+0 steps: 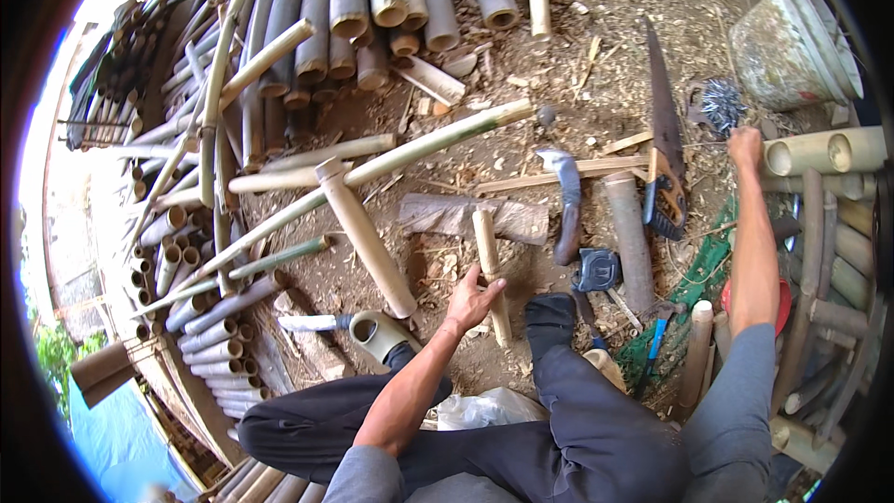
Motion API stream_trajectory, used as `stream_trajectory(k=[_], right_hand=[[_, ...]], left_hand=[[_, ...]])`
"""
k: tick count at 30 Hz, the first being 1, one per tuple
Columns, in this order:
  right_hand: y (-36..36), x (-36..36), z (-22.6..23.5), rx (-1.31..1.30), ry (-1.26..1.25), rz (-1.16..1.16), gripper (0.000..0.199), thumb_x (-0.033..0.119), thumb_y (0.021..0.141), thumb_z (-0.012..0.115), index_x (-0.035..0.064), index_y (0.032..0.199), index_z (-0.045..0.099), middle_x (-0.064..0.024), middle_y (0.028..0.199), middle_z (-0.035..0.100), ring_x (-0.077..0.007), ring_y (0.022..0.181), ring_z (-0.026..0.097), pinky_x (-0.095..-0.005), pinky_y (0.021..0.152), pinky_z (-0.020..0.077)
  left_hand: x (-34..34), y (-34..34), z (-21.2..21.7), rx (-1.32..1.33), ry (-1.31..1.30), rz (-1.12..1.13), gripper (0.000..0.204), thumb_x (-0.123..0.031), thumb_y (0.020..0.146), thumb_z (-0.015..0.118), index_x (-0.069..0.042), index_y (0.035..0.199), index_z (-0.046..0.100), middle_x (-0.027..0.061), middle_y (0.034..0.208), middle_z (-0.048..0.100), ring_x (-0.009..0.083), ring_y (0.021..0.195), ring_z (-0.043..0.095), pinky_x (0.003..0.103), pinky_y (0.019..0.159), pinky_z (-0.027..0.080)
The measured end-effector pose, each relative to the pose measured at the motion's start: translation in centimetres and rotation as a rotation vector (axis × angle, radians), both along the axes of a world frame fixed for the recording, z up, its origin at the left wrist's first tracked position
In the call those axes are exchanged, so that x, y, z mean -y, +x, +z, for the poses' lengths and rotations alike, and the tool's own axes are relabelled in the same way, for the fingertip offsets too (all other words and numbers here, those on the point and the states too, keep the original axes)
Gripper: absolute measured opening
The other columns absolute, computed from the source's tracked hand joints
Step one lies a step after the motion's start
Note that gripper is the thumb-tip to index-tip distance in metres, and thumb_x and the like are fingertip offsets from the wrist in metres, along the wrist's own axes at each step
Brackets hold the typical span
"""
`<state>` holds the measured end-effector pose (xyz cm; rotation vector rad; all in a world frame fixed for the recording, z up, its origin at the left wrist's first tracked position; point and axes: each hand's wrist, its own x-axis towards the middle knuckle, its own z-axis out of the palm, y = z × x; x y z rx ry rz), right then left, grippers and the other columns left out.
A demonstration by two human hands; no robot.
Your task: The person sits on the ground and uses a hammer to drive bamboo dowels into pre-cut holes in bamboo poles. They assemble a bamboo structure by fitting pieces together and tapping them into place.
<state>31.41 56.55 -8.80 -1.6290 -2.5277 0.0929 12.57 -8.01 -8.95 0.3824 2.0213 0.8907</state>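
My left hand [473, 298] grips a short split bamboo piece [487, 244] that rests on a flat wooden block [438, 214] on the ground. My right hand [745, 146] is stretched far out to the right, closed by a heap of small nails [719, 107] next to a handsaw [663, 144]. Whether it holds anything is hidden by the fingers. I sit cross-legged in dark trousers.
A curved chopping knife [565, 196], a tape measure [596, 270], a bamboo tube [631, 237] and a hammer [656, 335] lie ahead. Long bamboo poles [354, 0] are stacked at the back and left. A white bucket [792, 37] stands far right, with cut bamboo sections [824, 151] beside it.
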Motion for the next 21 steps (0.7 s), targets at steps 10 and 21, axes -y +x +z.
stream_trajectory(k=[10,21], right_hand=[[0.5,3.0,5.4,-0.642,-0.366,-0.448,0.017,0.024,0.091,0.066,0.0118,0.101,0.074,-0.0040,0.073,0.062,-0.0154,0.061,0.059,-0.0333,0.050,0.0502],[-4.3,37.4,21.5,-0.582,-1.122,0.538,0.037,0.004,0.088,0.072,-0.0007,0.121,0.055,-0.0038,0.083,0.066,-0.0104,0.069,0.064,-0.0252,0.062,0.0537]], left_hand=[[3.4,-1.4,-2.8,0.147,0.044,0.088,0.048,-0.036,0.090,0.075,-0.001,0.119,0.058,0.0116,0.095,0.067,0.0209,0.078,0.068,0.033,0.060,0.060],[-3.5,-0.6,17.2,-0.563,0.646,-0.254,0.041,-0.015,0.084,0.073,-0.004,0.121,0.060,0.0162,0.115,0.061,0.0300,0.100,0.065,0.038,0.085,0.054]])
